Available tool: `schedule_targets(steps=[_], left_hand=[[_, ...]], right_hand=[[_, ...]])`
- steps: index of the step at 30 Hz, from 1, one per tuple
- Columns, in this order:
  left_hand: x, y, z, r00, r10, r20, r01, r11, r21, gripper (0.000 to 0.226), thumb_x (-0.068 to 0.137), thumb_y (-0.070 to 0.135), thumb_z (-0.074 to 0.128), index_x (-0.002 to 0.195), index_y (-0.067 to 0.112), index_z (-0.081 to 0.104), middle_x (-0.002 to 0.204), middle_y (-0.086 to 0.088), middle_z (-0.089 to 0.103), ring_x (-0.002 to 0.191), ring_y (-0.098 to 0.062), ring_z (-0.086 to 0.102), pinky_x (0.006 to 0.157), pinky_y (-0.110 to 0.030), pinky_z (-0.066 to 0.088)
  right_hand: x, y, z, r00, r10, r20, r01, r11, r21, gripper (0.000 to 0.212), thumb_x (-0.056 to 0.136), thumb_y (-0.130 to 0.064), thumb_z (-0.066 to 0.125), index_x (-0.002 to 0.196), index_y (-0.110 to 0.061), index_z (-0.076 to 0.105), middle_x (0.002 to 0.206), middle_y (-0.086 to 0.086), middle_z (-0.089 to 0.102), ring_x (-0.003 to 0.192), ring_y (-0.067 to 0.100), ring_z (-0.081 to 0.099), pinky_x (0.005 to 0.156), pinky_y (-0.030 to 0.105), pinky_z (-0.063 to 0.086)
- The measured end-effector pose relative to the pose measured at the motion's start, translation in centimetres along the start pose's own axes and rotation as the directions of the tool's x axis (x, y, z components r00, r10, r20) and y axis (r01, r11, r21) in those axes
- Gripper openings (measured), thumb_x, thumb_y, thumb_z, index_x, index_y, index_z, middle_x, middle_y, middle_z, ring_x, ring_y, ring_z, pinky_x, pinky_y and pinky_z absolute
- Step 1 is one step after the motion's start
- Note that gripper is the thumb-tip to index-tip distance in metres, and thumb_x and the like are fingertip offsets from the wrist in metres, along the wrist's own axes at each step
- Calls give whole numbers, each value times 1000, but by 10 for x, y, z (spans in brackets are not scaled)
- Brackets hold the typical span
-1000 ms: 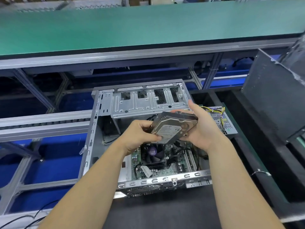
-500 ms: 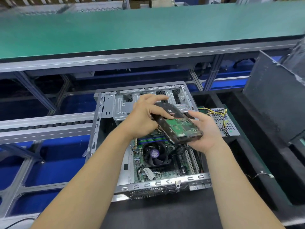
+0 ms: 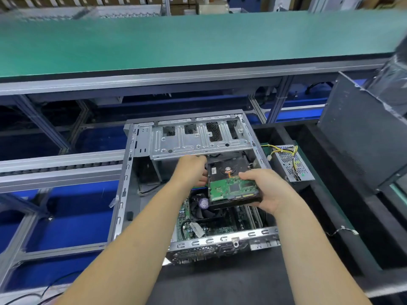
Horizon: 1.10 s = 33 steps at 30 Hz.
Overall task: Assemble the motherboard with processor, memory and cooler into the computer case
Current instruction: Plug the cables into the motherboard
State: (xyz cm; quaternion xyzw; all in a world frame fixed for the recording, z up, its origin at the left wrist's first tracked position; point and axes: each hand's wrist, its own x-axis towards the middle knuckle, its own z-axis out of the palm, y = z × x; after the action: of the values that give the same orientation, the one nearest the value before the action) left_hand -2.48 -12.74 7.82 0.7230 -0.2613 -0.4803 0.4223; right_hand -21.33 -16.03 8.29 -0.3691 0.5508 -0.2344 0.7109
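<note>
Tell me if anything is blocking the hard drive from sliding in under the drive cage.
Nothing visible blocks it. The hard drive, held in the left hand and right hand, has its far end already at the drive cage opening. The space deeper inside is hidden.

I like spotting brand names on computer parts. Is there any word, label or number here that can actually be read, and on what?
None can be read.
White sticker on the black hard drive: print too small.
Round purple label on the black cooler fan: blurred.
White tag on the green motherboard: no print readable.
Both hands, left hand and right hand, hold the drive.
</note>
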Motion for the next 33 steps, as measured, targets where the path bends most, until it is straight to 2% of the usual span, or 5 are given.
schedule_targets(steps=[9,19,24,28,33], left_hand=[[6,-20,9,990,-95,108,93,995,22,31,90,40,58,108,16,64,111,-6,67,103,-27,64,97,-49,51],[6,-24,2,901,-179,395,289,927,-238,13,102,36,54,103,25,60,88,3,75,75,-15,74,59,-31,55],[7,-28,11,900,-160,405,318,878,-358,8,101,29,56,106,23,58,98,-3,73,86,-24,72,63,-36,57],[9,-29,15,900,-148,411,328,849,-415,5,102,25,55,103,21,54,110,-9,69,101,-35,68,69,-43,56],[11,-27,15,886,-141,442,333,856,-395,9,102,23,55,111,22,54,106,-7,70,93,-29,69,71,-42,57]], right_hand=[[18,21,12,999,-39,-15,41,985,165,40,100,-12,58,139,-15,52,121,14,70,105,34,71,91,62,55],[31,15,20,996,6,-85,11,981,193,39,98,-19,63,137,-23,55,113,8,73,95,27,73,73,44,61],[34,9,31,972,5,-236,21,994,110,36,92,-25,69,126,-15,61,122,11,67,107,32,67,91,51,56],[34,12,33,958,15,-287,28,989,145,8,89,-19,66,84,-14,63,83,8,67,71,24,64,63,33,51],[32,19,34,943,27,-333,59,968,244,10,88,-13,64,98,-12,63,87,9,66,74,25,62,71,38,50]])
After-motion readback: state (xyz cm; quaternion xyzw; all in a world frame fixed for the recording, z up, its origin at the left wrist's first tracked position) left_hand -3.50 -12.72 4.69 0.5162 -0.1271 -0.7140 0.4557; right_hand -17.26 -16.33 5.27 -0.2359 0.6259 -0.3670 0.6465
